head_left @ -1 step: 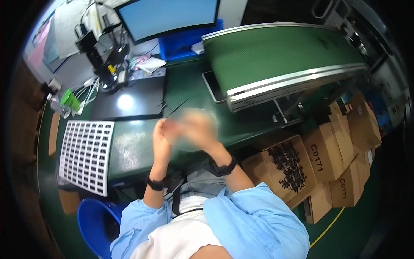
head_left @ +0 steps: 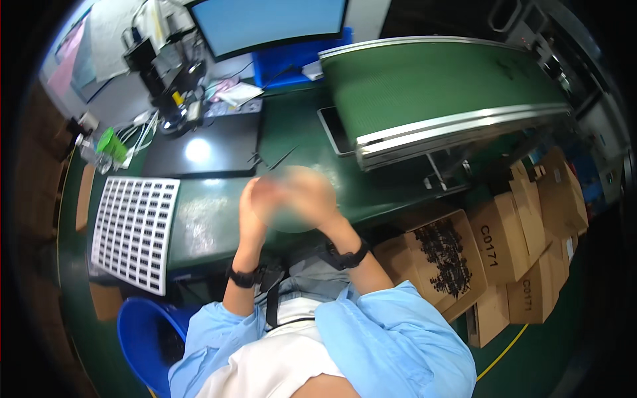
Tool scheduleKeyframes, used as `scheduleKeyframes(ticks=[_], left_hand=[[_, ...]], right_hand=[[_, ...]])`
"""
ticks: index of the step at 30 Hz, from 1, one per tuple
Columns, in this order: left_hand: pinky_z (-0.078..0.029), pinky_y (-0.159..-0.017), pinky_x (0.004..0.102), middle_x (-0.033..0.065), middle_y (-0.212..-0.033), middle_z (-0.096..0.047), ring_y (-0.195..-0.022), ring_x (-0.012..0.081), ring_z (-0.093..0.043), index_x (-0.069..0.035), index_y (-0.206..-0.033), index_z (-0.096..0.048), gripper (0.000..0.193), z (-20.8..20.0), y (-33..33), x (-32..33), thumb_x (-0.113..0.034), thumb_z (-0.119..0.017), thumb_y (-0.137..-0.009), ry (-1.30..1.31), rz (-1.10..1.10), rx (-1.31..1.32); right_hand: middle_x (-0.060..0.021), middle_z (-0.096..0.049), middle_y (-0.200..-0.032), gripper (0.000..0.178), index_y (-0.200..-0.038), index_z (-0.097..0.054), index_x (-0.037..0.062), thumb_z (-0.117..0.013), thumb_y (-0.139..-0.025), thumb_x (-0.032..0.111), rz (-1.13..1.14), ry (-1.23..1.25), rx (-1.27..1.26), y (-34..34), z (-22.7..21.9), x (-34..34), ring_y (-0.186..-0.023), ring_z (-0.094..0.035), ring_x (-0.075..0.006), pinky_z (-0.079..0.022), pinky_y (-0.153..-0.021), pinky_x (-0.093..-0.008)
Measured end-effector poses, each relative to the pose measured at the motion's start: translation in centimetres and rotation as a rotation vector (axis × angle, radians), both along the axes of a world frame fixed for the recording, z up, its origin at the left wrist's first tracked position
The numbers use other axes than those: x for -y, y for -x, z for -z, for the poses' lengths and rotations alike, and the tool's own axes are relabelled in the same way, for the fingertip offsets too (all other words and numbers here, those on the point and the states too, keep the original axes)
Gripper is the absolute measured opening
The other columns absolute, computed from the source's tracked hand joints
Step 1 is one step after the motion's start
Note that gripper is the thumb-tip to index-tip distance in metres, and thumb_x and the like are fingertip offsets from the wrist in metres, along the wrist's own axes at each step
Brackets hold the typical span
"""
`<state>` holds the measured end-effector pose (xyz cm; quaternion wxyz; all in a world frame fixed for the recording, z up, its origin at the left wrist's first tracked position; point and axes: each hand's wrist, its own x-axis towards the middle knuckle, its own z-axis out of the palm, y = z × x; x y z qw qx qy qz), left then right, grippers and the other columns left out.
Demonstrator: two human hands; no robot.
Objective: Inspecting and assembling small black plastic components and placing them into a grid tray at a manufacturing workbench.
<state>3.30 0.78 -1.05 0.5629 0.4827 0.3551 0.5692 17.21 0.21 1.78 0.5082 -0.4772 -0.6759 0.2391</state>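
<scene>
I could not tell whether the left hand (head_left: 252, 204) and the right hand (head_left: 318, 204) were pinching anything, since blur covered the fingers of both. Just beyond them, over the green workbench (head_left: 206, 225), was a thin dark tool (head_left: 283, 158), its long axis slanting from near left to far right. The 2 hands sat close together, angled inward, each wrist wearing a black wristband (head_left: 244, 277).

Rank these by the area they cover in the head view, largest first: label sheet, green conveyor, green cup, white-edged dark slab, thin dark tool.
1. Green conveyor
2. Label sheet
3. Green cup and white-edged dark slab: too alike to rank
4. Thin dark tool
</scene>
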Motion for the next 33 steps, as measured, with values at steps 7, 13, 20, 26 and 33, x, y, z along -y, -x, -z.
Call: scheduleKeyframes(ticks=[7,13,20,26,33], left_hand=[[-0.046,-0.058,0.0208,0.0047,-0.077,-0.06,-0.063,0.0082,-0.055,0.002,-0.089,-0.059,0.013,1.0,0.5,-1.1,-0.01,-0.059,-0.085,0.081,0.082,0.055],[-0.045,-0.055,0.0206,0.0053,-0.074,-0.059,-0.061,0.0092,-0.056,0.004,-0.091,-0.057,0.017,4.6,3.4,-2.6,-0.012,-0.058,-0.086,0.165,-0.077,0.095],[-0.044,-0.056,0.0191,0.0046,-0.074,-0.059,-0.061,0.0083,-0.055,0.003,-0.091,-0.058,0.019,2.9,3.4,-2.2,-0.016,-0.058,-0.087,0.211,-0.007,0.252],[-0.04,-0.054,0.0173,0.0017,-0.072,-0.058,-0.059,0.0054,-0.052,0.001,-0.09,-0.058,0.018,1.9,3.8,-2.0,-0.017,-0.059,-0.087,0.228,0.092,0.273],[-0.038,-0.052,0.0162,-0.0004,-0.071,-0.058,-0.058,0.0036,-0.05,0.0,-0.089,-0.058,0.02,1.5,4.3,-1.8,-0.02,-0.06,-0.086,0.232,0.127,0.285]], right_hand=[[-0.0143,-0.058,-0.07,0.015,-0.077,-0.054,0.0013,-0.066,-0.071,0.007,0.045,-0.133,0.169,0.8,0.9,0.6,-0.058,-0.058,-0.0279,-0.044,-0.049,-0.0338],[-0.0116,-0.052,-0.056,0.014,-0.071,-0.053,-0.0015,-0.064,-0.074,0.007,0.187,0.189,0.048,2.1,1.6,1.1,-0.047,-0.048,-0.0153,-0.037,-0.044,-0.0277],[-0.012,-0.054,-0.061,0.019,-0.09,-0.06,-0.0039,-0.06,-0.082,0.014,0.133,0.32,0.055,2.1,4.7,0.6,-0.05,-0.049,-0.0159,-0.038,-0.048,-0.03],[-0.0056,-0.059,-0.068,0.031,-0.115,-0.058,0.0039,-0.057,-0.084,0.008,-0.047,0.289,-0.19,3.9,1.7,0.4,-0.054,-0.051,-0.0077,-0.039,-0.047,-0.0218],[-0.0021,-0.057,-0.063,0.033,-0.117,-0.058,0.0068,-0.057,-0.084,0.006,-0.126,0.317,-0.229,4.3,2.1,-0.1,-0.05,-0.047,-0.0048,-0.037,-0.045,-0.0197]])
